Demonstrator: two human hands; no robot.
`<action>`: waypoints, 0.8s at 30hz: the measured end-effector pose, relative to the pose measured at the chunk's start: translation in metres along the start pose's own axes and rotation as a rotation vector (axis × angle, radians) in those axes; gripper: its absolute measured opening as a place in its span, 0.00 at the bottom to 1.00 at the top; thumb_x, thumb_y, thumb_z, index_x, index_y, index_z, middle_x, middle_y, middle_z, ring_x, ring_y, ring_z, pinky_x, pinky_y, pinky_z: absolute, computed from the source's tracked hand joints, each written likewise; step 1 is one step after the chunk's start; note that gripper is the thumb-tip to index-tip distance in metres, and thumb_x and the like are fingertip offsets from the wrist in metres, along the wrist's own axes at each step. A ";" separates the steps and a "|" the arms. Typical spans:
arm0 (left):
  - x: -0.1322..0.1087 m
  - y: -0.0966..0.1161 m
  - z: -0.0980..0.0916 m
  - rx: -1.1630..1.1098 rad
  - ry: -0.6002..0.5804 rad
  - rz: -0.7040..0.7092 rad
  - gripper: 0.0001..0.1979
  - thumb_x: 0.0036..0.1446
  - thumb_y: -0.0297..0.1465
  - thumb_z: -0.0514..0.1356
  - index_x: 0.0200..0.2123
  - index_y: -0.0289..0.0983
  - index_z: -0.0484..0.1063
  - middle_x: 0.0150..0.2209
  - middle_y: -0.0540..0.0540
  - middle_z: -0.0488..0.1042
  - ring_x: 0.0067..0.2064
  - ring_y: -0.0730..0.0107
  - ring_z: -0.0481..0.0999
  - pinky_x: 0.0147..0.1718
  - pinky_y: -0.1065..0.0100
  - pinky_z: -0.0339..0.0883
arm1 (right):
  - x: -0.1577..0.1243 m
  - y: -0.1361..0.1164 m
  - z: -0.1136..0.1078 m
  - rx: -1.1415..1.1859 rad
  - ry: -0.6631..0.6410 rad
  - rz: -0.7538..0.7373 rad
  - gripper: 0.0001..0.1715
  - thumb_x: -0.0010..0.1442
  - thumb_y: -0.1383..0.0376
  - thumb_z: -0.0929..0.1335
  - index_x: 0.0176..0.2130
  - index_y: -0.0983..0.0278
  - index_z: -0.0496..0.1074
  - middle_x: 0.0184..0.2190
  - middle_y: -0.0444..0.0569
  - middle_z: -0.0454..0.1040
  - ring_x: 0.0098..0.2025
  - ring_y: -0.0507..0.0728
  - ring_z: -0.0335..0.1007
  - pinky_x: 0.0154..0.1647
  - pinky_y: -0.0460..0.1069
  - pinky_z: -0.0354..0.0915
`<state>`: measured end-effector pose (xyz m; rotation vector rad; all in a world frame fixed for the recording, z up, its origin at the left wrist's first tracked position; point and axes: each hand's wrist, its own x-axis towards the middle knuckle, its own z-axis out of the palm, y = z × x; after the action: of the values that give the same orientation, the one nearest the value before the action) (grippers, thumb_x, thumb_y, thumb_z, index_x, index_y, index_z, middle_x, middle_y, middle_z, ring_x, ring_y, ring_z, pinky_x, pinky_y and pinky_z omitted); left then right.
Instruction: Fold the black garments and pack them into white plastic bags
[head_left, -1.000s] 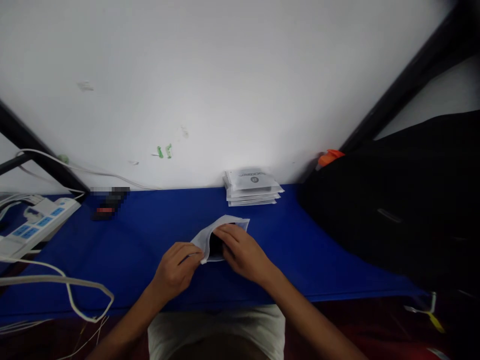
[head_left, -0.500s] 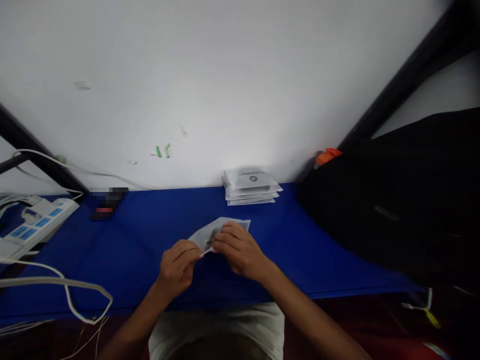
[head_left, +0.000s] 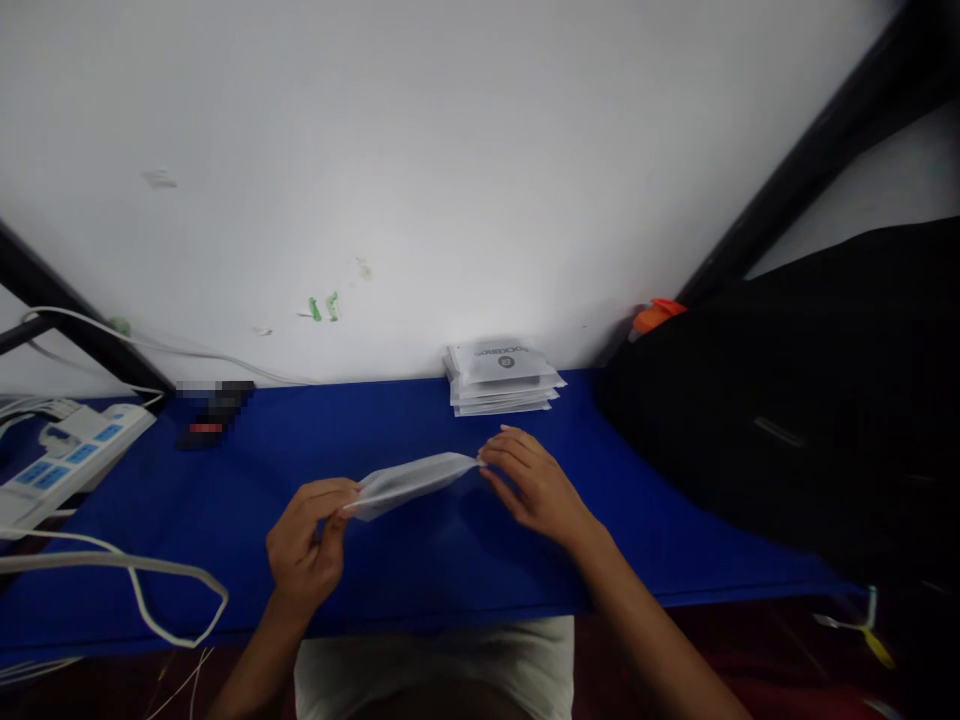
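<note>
A translucent white plastic pouch (head_left: 414, 482) is stretched between my hands above the blue tabletop (head_left: 420, 570). My left hand (head_left: 309, 540) pinches its left end between thumb and fingers. With thumb and fingertips, my right hand (head_left: 536, 485) grips the pouch's right corner. The pouch is tilted nearly edge-on, so what it contains cannot be made out. Behind it, against the wall, lies a stack of several similar frosted pouches (head_left: 504, 375), the top one with dark printed lettering and a round logo.
A white power strip (head_left: 75, 455) with blue sockets lies at the left, and a white cable (head_left: 180, 572) loops over the table there. A dark, partly blurred object (head_left: 217, 415) rests near the wall. On the right, a large black bag (head_left: 787, 400) stands beside something orange (head_left: 658, 316).
My hands have moved apart, the left one leftward and the right one rightward. The pouch is now pulled out between them, and the dark item seen at it before no longer shows.
</note>
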<state>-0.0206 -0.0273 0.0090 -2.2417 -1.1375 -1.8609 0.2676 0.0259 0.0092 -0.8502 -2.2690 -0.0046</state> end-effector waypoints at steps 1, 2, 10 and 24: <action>-0.002 0.004 0.003 -0.033 -0.035 0.010 0.06 0.61 0.22 0.58 0.38 0.37 0.73 0.34 0.47 0.78 0.37 0.68 0.79 0.36 0.67 0.75 | 0.003 -0.007 0.000 0.002 -0.063 0.006 0.19 0.63 0.66 0.66 0.53 0.64 0.67 0.46 0.54 0.75 0.51 0.60 0.70 0.62 0.65 0.59; -0.003 0.008 0.008 -0.071 -0.079 0.034 0.06 0.62 0.23 0.58 0.39 0.37 0.73 0.34 0.47 0.78 0.38 0.68 0.80 0.36 0.67 0.76 | 0.007 -0.014 0.000 0.013 -0.136 0.009 0.25 0.61 0.65 0.68 0.57 0.65 0.65 0.51 0.56 0.74 0.55 0.62 0.67 0.63 0.65 0.58; -0.007 0.015 0.020 -0.021 -0.096 0.125 0.14 0.58 0.19 0.60 0.46 0.38 0.72 0.39 0.45 0.76 0.43 0.65 0.78 0.41 0.62 0.76 | 0.040 -0.020 -0.013 0.028 -0.427 0.079 0.34 0.46 0.78 0.63 0.53 0.65 0.71 0.45 0.53 0.78 0.47 0.59 0.74 0.46 0.51 0.68; -0.027 -0.007 0.024 -0.021 -0.770 -0.256 0.09 0.65 0.33 0.56 0.47 0.41 0.70 0.47 0.44 0.73 0.48 0.65 0.75 0.48 0.60 0.71 | 0.059 0.134 -0.005 -0.460 -0.295 0.292 0.39 0.56 0.65 0.66 0.64 0.75 0.59 0.64 0.66 0.59 0.64 0.69 0.57 0.63 0.61 0.55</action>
<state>-0.0044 -0.0250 -0.0238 -3.0514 -1.5329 -1.0327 0.3164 0.1637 0.0187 -1.5041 -2.4304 -0.2949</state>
